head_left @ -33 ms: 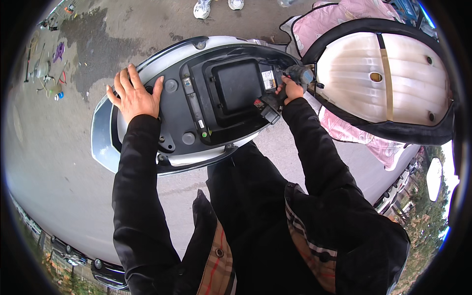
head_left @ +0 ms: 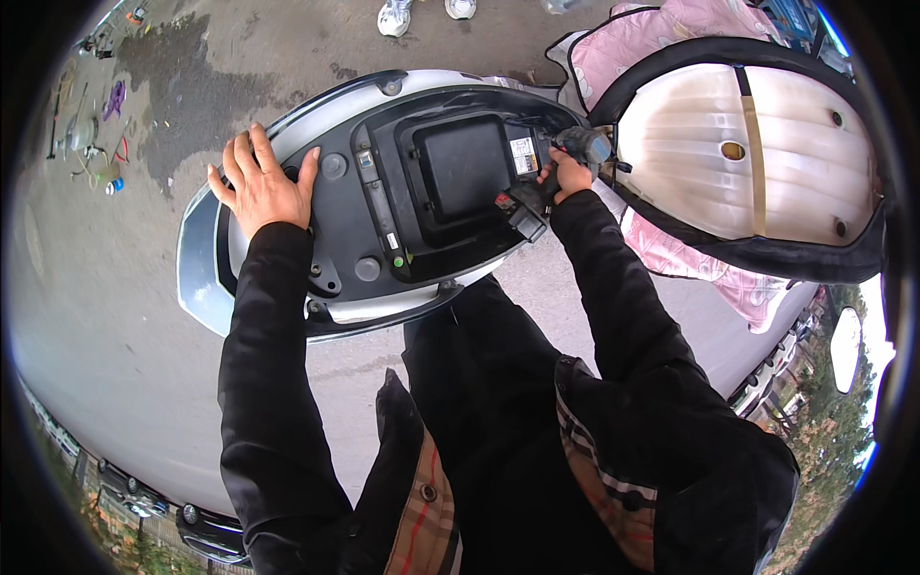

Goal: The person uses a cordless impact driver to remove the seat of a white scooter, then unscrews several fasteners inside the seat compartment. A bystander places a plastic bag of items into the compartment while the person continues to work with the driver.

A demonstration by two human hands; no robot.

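My left hand (head_left: pixel 268 190) lies with fingers spread on the tail end of a scooter body (head_left: pixel 203 278), pressing on its panel. In my right hand (head_left: pixel 572 176) is a cordless drill (head_left: pixel 583 146), gripped by its handle, its battery base (head_left: pixel 522 213) hanging toward me. The drill is at the right end of the black storage compartment (head_left: pixel 463 165), near the seat hinge; its tip is hard to make out. The scooter seat (head_left: pixel 805 144) is flipped up to the right, pale underside showing, with a tan strap across it.
A pink quilted cover (head_left: pixel 613 53) hangs behind and below the seat. At far left, several tools and a purple item (head_left: pixel 115 99) lie on the pavement. Another person's white shoes (head_left: pixel 394 17) stand beyond the scooter. A mirror (head_left: pixel 846 350) juts out at right. Parked cars (head_left: pixel 213 533) line the edges.
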